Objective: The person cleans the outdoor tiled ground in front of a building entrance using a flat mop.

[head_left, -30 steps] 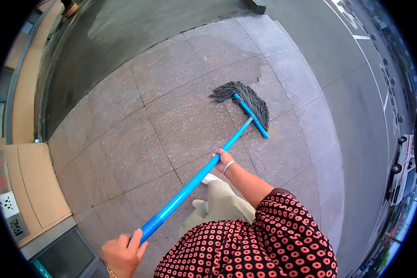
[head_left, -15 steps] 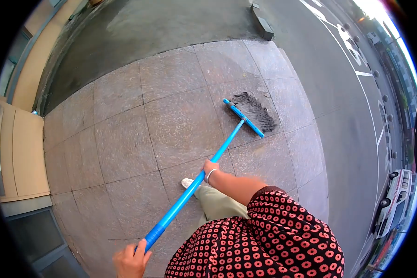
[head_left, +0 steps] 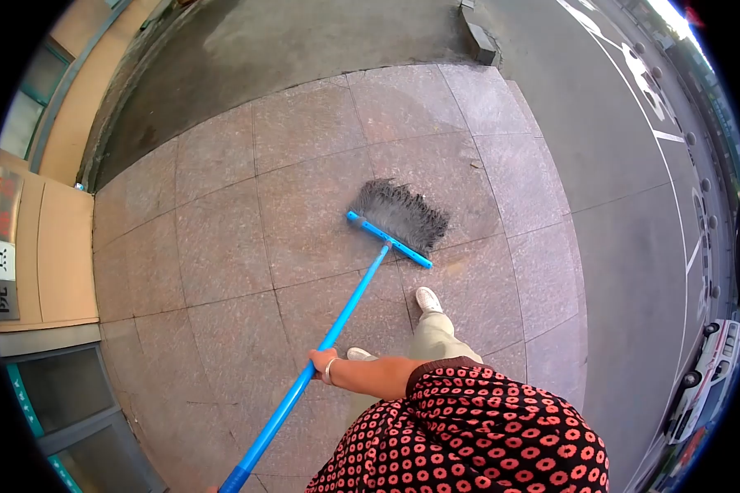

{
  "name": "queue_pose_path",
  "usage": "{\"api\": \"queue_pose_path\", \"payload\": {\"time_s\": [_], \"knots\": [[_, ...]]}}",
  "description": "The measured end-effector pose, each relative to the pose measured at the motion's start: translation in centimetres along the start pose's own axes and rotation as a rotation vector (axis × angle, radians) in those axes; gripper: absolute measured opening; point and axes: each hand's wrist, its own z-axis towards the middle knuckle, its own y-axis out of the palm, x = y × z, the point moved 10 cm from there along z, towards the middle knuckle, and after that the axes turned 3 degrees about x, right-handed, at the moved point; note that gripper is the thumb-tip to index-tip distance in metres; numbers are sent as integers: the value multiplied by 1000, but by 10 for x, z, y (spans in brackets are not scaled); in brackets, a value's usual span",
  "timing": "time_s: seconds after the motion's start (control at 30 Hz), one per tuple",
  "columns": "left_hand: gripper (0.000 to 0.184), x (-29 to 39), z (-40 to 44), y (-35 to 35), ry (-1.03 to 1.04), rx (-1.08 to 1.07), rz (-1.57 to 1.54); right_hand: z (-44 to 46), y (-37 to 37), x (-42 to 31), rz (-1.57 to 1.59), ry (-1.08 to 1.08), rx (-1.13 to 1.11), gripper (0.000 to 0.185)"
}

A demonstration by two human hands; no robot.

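Note:
My right hand point(head_left: 324, 363), with a bracelet at the wrist, is closed around the middle of a mop's blue handle point(head_left: 355, 297). The handle slants from the bottom left up to a blue crossbar point(head_left: 409, 255). Beyond the bar, the mop's grey strands point(head_left: 399, 215) lie spread flat on the stone tiles point(head_left: 321, 205). Of my left hand only a sliver shows at the bottom edge, beside the darker blue grip point(head_left: 237, 478); its fingers are hidden.
My shoes point(head_left: 427, 300) are on the tiles just behind the mop. A wall with signs point(head_left: 57, 255) runs along the left. Wet-looking concrete lies ahead, with a low kerb block point(head_left: 478, 41). On the right is a road with a parked white vehicle point(head_left: 707, 378).
The mop head has swept left and slightly nearer, and my right hand moved left and down with it. My left hand dropped almost out of frame. One foot has stepped forward.

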Motion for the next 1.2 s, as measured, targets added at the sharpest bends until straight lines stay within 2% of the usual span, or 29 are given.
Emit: {"api": "queue_pose_path", "payload": {"time_s": [0.1,0.17,0.2,0.27,0.33,0.4,0.43,0.47,0.5,0.57,0.6,0.73,0.83,0.9,1.0,1.2], "knots": [[39,56,26,-40,93,89,-145,0,-26,-39,40,10,-66,23],[40,105,38,-49,133,-41,113,4,-67,-75,23,-12,32,22],[40,131,42,-57,139,-41,126,7,-87,-93,36,-7,27,22],[41,197,48,-78,227,57,-34,8,-135,-144,50,-41,42,20],[40,264,64,-98,247,66,-30,13,-182,-207,68,-107,35,28],[38,329,84,-114,242,52,-59,28,-231,-271,120,-210,114,27],[36,355,95,-117,232,29,-68,41,-252,-298,164,-233,131,21],[39,384,108,-122,292,109,-99,51,-271,-327,209,-260,149,15],[42,411,120,-128,352,190,-136,55,-288,-354,266,-293,166,16],[41,454,152,-149,369,181,-136,50,-311,-401,326,-318,191,18],[41,475,170,-160,381,174,-145,43,-312,-422,326,-310,131,18],[42,525,240,-211,502,286,-128,-24,-283,-478,441,-235,-202,19],[37,555,274,-234,515,293,-100,-44,-273,-503,441,-241,-267,21],[39,583,281,-228,565,298,-75,-43,-280,-515,439,-223,-270,22],[37,627,289,-231,558,275,-136,-39,-318,-545,501,-206,-110,24],[38,696,310,-254,542,267,-174,-40,-368,-614,350,-245,-170,23]]}}
